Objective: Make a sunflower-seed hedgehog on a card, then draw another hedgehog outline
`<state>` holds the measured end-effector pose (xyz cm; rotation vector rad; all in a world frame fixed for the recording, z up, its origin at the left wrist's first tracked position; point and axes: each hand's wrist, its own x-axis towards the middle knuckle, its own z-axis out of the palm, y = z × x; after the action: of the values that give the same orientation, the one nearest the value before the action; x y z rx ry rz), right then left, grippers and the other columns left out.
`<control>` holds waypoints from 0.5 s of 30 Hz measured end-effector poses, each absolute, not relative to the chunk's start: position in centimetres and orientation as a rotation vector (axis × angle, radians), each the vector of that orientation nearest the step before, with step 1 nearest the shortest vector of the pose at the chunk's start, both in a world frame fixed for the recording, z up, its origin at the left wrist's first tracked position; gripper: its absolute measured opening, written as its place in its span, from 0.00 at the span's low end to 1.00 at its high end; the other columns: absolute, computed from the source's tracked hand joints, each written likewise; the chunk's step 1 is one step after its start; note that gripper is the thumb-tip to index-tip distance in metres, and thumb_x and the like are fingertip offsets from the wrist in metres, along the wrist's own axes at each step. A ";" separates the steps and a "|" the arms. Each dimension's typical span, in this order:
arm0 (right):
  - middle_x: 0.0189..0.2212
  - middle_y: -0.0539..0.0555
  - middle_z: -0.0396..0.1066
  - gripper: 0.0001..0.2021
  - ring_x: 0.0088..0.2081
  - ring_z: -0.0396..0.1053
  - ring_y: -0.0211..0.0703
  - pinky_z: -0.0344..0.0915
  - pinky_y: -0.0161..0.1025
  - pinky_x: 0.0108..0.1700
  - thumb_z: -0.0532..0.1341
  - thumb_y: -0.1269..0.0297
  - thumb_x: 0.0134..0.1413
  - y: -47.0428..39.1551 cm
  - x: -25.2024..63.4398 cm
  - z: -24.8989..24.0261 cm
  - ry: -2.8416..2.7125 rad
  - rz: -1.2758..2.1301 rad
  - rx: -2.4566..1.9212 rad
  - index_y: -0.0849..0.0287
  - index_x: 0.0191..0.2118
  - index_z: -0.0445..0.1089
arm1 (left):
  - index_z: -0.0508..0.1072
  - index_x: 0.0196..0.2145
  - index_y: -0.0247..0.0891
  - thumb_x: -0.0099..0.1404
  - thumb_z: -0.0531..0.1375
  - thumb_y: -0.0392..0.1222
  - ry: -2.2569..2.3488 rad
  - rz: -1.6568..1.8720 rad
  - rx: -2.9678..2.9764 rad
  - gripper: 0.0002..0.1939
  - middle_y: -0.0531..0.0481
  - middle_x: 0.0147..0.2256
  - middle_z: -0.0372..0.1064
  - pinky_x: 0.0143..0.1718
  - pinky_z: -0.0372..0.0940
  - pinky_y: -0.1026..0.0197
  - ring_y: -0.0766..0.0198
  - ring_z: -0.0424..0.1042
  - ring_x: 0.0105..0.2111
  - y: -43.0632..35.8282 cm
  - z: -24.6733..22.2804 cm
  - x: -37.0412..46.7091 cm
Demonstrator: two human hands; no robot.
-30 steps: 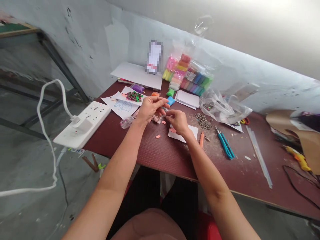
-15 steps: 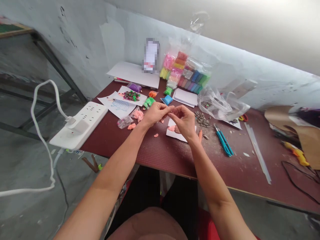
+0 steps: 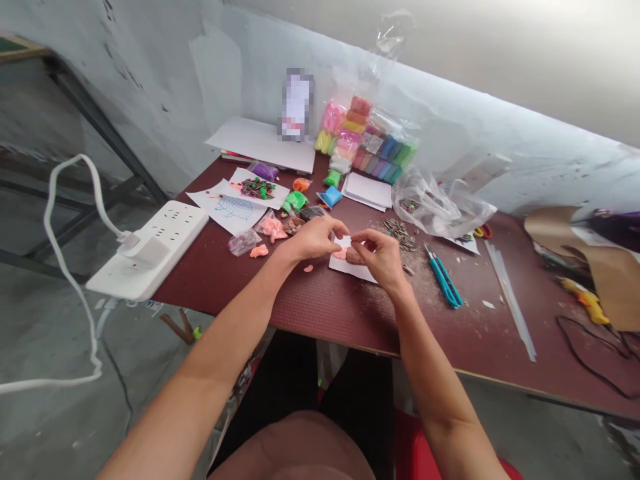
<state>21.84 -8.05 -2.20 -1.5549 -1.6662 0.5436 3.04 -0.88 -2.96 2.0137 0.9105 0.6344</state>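
Over the white paper (image 3: pixel 347 269) on the maroon surface (image 3: pixel 310 303), we've got left hand (image 3: pixel 320 238) and right hand (image 3: pixel 379 253) close together — both curled narrow, can't tell if gripping anything — peach clay (image 3: pixel 341 254) on that paper.

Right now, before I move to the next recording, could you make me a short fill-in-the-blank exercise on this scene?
1. The left hand and the right hand are close together at a small sheet of white ____.
2. The teal-handled tool lies to the ____ of the right hand.
3. The drawing is done in ____ lines.
4. The power strip is ____ in colour.

Missing words: paper; right; blue; white.
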 end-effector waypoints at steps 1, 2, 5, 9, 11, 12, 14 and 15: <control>0.23 0.49 0.72 0.07 0.25 0.62 0.37 0.59 0.36 0.31 0.64 0.63 0.52 -8.4 21.9 -2.3 -1.667 0.543 -1.584 0.58 0.33 0.79 | 0.80 0.44 0.35 0.54 0.67 0.34 0.871 0.595 2.068 0.17 0.47 0.40 0.79 0.41 0.69 0.60 0.59 0.75 0.39 -0.9 -3.1 3.0; 0.22 0.48 0.71 0.07 0.24 0.62 0.38 0.59 0.36 0.31 0.64 0.63 0.52 -8.6 21.9 -2.4 -1.674 0.536 -1.611 0.57 0.33 0.79 | 0.80 0.46 0.35 0.55 0.67 0.37 0.839 0.563 2.124 0.19 0.46 0.42 0.79 0.44 0.69 0.59 0.57 0.75 0.41 -1.0 -3.2 3.0; 0.24 0.49 0.71 0.05 0.26 0.63 0.38 0.59 0.36 0.33 0.64 0.66 0.52 -9.1 21.7 -2.4 -1.739 0.481 -1.675 0.56 0.31 0.78 | 0.78 0.50 0.36 0.59 0.66 0.41 0.863 0.466 2.283 0.21 0.45 0.46 0.77 0.52 0.67 0.55 0.52 0.73 0.50 -1.1 -3.4 2.8; 0.31 0.51 0.71 0.05 0.30 0.65 0.40 0.61 0.37 0.37 0.64 0.69 0.53 -9.0 21.5 -2.3 -1.847 0.426 -1.705 0.55 0.32 0.79 | 0.76 0.53 0.38 0.59 0.64 0.39 0.905 0.363 2.372 0.22 0.44 0.51 0.76 0.56 0.65 0.53 0.50 0.70 0.55 -1.1 -3.8 2.8; 0.32 0.52 0.71 0.06 0.31 0.66 0.40 0.61 0.38 0.38 0.64 0.69 0.55 -9.0 21.5 -2.4 -1.871 0.427 -1.713 0.55 0.33 0.80 | 0.75 0.53 0.38 0.60 0.64 0.40 0.897 0.355 2.375 0.23 0.44 0.52 0.75 0.57 0.65 0.53 0.50 0.69 0.56 -1.0 -4.0 2.8; 0.32 0.52 0.70 0.06 0.32 0.66 0.41 0.61 0.38 0.38 0.64 0.69 0.56 -8.9 21.5 -2.5 -1.880 0.430 -1.717 0.55 0.33 0.80 | 0.75 0.53 0.38 0.60 0.64 0.40 0.900 0.352 2.374 0.23 0.44 0.52 0.75 0.57 0.64 0.53 0.50 0.69 0.56 -1.0 -4.0 2.9; 0.31 0.52 0.70 0.07 0.32 0.66 0.41 0.61 0.38 0.38 0.64 0.69 0.57 -8.9 21.6 -2.7 -1.895 0.437 -1.727 0.55 0.33 0.80 | 0.75 0.54 0.38 0.60 0.63 0.40 0.905 0.346 2.371 0.23 0.44 0.52 0.75 0.57 0.64 0.54 0.50 0.69 0.56 -1.0 -4.0 2.9; 0.31 0.52 0.69 0.07 0.33 0.66 0.42 0.61 0.38 0.38 0.64 0.69 0.57 -8.9 21.5 -2.7 -1.900 0.440 -1.732 0.55 0.33 0.80 | 0.74 0.54 0.38 0.60 0.63 0.40 0.905 0.343 2.371 0.23 0.44 0.53 0.75 0.57 0.64 0.53 0.50 0.69 0.56 -1.0 -4.0 2.9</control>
<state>21.55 -8.90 -2.70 -1.7323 -1.9004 0.4396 2.89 -0.99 -3.98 2.3709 0.9045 0.3433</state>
